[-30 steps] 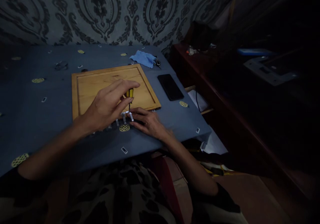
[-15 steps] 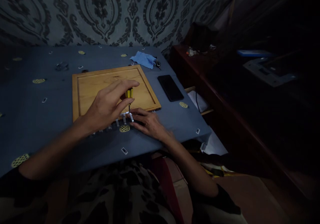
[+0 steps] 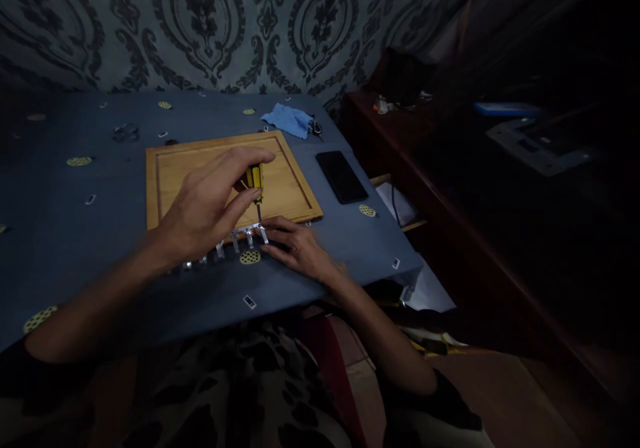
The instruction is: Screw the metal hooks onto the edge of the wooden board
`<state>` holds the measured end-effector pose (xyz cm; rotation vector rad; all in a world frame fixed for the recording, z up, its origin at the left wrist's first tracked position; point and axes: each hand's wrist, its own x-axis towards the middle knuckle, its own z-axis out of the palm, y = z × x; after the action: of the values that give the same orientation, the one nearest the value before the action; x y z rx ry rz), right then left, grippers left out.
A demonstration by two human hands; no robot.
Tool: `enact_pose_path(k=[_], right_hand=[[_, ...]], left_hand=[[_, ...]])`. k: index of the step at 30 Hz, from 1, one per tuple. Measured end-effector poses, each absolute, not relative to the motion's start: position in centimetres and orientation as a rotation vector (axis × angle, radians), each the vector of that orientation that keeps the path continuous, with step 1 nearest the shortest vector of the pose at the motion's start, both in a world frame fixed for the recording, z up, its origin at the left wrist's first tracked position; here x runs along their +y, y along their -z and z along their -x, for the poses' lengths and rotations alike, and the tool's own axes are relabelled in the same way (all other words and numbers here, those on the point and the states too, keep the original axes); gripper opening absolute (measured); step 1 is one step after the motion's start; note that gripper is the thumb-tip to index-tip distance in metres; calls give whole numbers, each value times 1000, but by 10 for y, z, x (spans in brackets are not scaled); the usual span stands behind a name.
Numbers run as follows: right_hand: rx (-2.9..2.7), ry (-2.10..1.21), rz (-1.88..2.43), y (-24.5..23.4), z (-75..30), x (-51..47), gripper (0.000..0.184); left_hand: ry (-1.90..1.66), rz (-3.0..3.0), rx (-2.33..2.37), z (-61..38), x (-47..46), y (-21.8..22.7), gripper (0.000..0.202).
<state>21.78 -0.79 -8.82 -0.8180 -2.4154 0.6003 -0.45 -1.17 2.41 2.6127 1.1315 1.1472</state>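
My left hand (image 3: 213,191) grips the yellow and black handle of a screwdriver (image 3: 255,180) between thumb and fingers. The screwdriver stands nearly upright, its tip at the right end of a metal hook rail (image 3: 235,234). That rail lies along the near edge of a wooden board (image 3: 225,168) with a raised frame, and several shiny hooks hang toward me. My right hand (image 3: 297,245) rests low beside the rail's right end, its fingertips pressed on the end hook and the board's edge. Whatever sits under the screwdriver's tip is too small to make out.
A black phone (image 3: 341,177) lies right of the board on the blue patterned tablecloth (image 3: 115,235). Behind it are a blue cloth (image 3: 287,120) and a dark small tool (image 3: 315,127). A clear, ring-like object (image 3: 125,133) lies at the back left. An open drawer (image 3: 397,201) is at the right.
My left hand has shifted slightly up and left, its grip turned on the screwdriver, so more of the handle and rail shows. My right hand stays in place.
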Motion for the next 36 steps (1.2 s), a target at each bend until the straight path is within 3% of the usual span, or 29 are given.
enact_pose_path(k=[18, 36], right_hand=[[-2420, -555, 790, 89, -218, -7, 29], [-2419, -593, 813, 88, -218, -8, 29]], left_hand=[[-1026, -2649, 1116, 0, -8, -15, 34], [-1126, -2616, 1187, -2, -9, -10, 35]])
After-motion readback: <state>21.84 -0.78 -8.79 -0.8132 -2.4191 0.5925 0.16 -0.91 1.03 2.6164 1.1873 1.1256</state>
